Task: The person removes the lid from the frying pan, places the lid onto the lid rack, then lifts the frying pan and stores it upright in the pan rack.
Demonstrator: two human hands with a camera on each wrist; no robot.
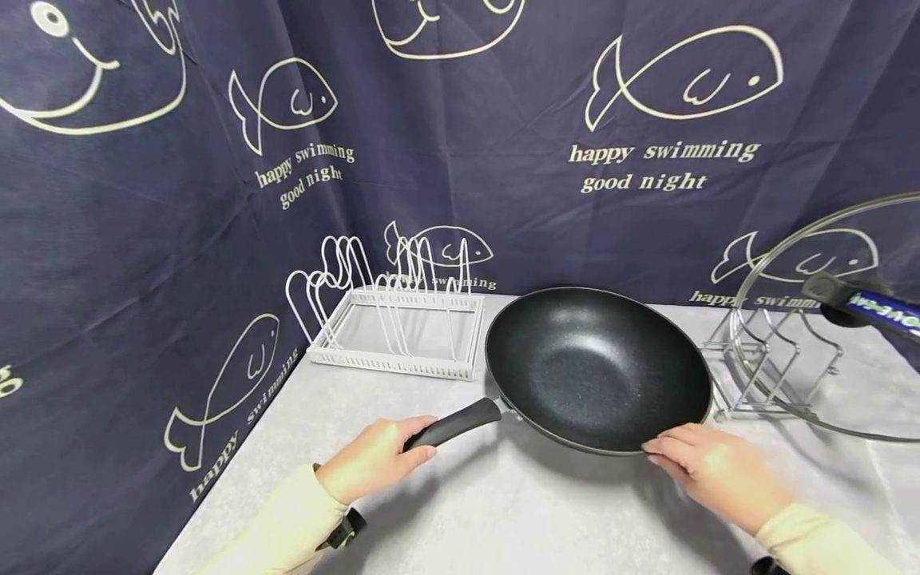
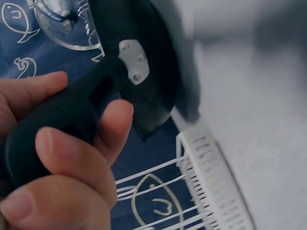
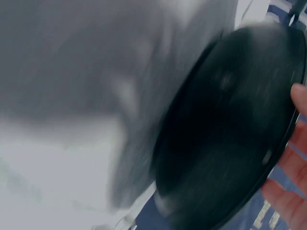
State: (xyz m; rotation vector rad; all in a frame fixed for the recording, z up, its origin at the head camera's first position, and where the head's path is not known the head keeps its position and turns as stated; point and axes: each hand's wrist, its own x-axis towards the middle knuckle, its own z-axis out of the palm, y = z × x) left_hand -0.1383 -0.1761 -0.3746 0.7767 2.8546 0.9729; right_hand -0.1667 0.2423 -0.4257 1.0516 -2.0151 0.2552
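A deep black wok (image 1: 589,367) is held up over the grey table, its dark inside facing the head camera and its shadow falling below. My left hand (image 1: 374,459) grips its black handle (image 1: 456,423); in the left wrist view, curled fingers (image 2: 72,155) wrap the handle near the riveted metal bracket (image 2: 135,62). At the near right rim, my right hand (image 1: 722,475) pinches the wok's edge. The right wrist view has the thumb (image 3: 300,98) on the wok's outer side and the other fingers along the rim, with the image partly blurred.
Behind the left hand stands a white rack (image 1: 395,367) with upright wire dividers. On the right, a glass lid (image 1: 783,239) with a black, blue-labelled handle (image 1: 834,295) stands at a silver wire rack (image 1: 776,375). A dark blue fish-print curtain (image 1: 517,216) borders the table.
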